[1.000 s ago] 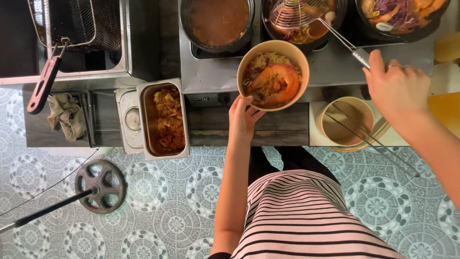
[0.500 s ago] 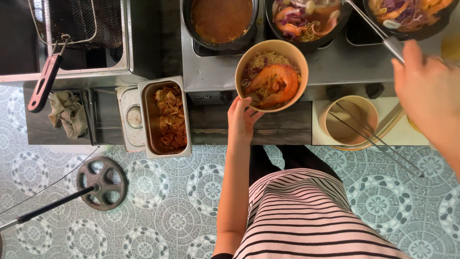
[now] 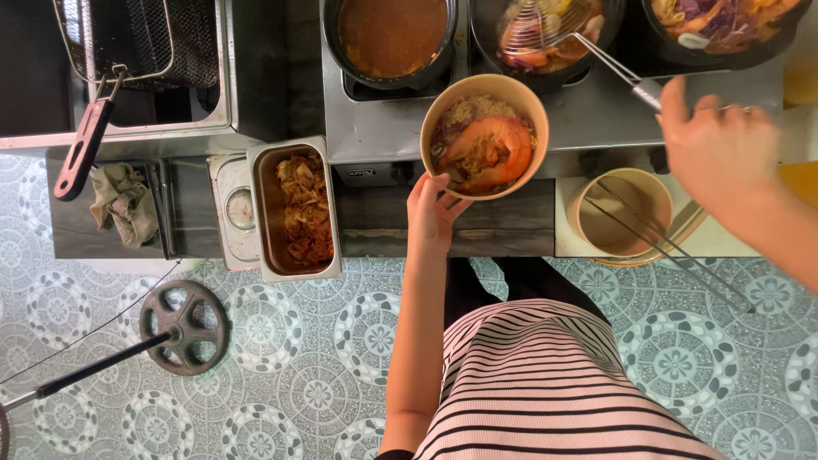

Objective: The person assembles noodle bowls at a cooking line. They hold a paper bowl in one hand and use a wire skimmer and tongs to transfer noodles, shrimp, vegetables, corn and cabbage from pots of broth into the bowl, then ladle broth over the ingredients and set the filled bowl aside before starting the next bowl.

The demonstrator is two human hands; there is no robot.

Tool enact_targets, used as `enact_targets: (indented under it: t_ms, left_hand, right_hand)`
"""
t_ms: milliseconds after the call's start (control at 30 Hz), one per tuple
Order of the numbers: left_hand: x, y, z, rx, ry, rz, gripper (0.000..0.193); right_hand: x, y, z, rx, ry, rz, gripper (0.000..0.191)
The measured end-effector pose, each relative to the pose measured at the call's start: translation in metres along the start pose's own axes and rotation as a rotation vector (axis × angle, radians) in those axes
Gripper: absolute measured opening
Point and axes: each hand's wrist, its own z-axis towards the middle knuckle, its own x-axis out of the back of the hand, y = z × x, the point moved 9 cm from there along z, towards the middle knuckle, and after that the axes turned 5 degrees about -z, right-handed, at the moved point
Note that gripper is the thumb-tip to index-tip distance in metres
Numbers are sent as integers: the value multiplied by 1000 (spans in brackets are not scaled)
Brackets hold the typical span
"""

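Your left hand [image 3: 433, 215] sits at centre frame, fingers curled up under the near rim of a tan paper bowl [image 3: 485, 135] and holding it at the edge of the steel stove top [image 3: 375, 140]. The bowl is upper centre, filled with noodles and a big orange prawn [image 3: 490, 149]. Your right hand [image 3: 720, 153] is at the upper right, closed around the metal handle of a wire strainer [image 3: 545, 25]; the handle runs up and left from the hand, and the strainer's basket sits in the middle pot [image 3: 550, 38] at the top edge, over reddish broth and bits of food. Left of that pot is another pot [image 3: 392, 38] of plain brown broth. A third pot [image 3: 724, 30] in the top right corner holds purple and orange vegetables. Just below your right hand, a second tan bowl [image 3: 618, 217] stands on the counter with thin metal tongs [image 3: 673, 247] lying across it and reaching down right. Left of centre is a steel tray [image 3: 298, 209] of browned fried pieces, a smaller lidded container [image 3: 234, 213] beside it. A fryer basket with a red handle [image 3: 81, 149] is upper left, a crumpled cloth [image 3: 123, 200] below it. A striped shirt [image 3: 554, 383] fills the lower centre. A dark metal wheel [image 3: 183, 328] on a rod lies on the patterned floor tiles, lower left.
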Motion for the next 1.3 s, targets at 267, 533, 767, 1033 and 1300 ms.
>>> enact_targets:
  t_ms: [267, 533, 767, 1033, 1300]
  left_hand:
    - [-4, 6, -4, -17, -12, 22, 32]
    - [-1, 7, -3, -36, -12, 22, 37]
    - [5, 11, -4, -53, 3, -5, 36]
    - [5, 19, -4, -68, -1, -21, 31]
    - [5, 26, -4, -60, 33, 13, 34]
  right_hand:
    - [27, 31, 33, -18, 52, -83, 29]
    - [7, 47, 79, -36, 106, -106, 32]
    - [-60, 71, 92, -115, -228, 198, 38]
    - [-123, 68, 48, -382, -868, 784, 46]
    - [-103, 12, 11, -606, -1138, 1250, 47]
